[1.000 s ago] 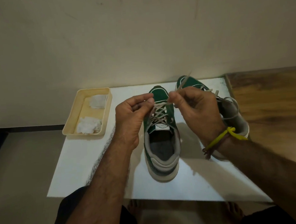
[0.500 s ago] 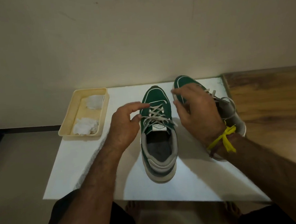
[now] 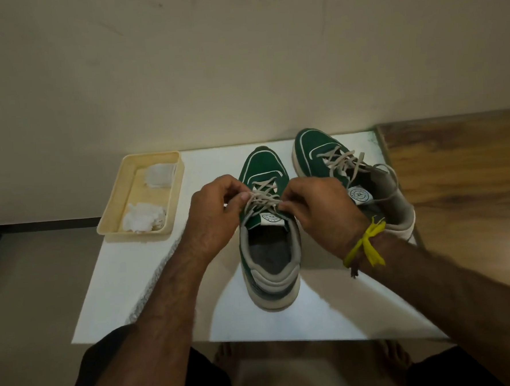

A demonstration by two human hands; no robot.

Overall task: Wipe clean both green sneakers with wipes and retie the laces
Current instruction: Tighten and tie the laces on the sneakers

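**On the white table, both hands at the near sneaker's laces**

On the white table (image 3: 170, 290) two green sneakers stand side by side, toes toward the wall. The near green sneaker (image 3: 270, 251) sits in the middle with its heel toward the person; the left hand (image 3: 216, 213) and the right hand (image 3: 320, 209) meet over its tongue, each with fingers curled and pinching the grey laces (image 3: 258, 197). The fingertips and the lace ends are bunched together, so whether a knot or loop is formed cannot be made out. The second green sneaker (image 3: 329, 158) stands just to the right, tilted outward, its rear half hidden behind the right wrist; its laces (image 3: 342, 159) lie loose across the tongue.

A yellow band (image 3: 367, 244) is knotted round the right wrist. At the table's far left corner sits a cream plastic tray (image 3: 112, 222) holding a flat folded wipe (image 3: 159, 175) at the far end and a crumpled wipe (image 3: 143, 216) at the near end. A wooden surface (image 3: 462, 186) adjoins the table on the right. Bare feet and dark shorts show at the bottom edge, cut off.
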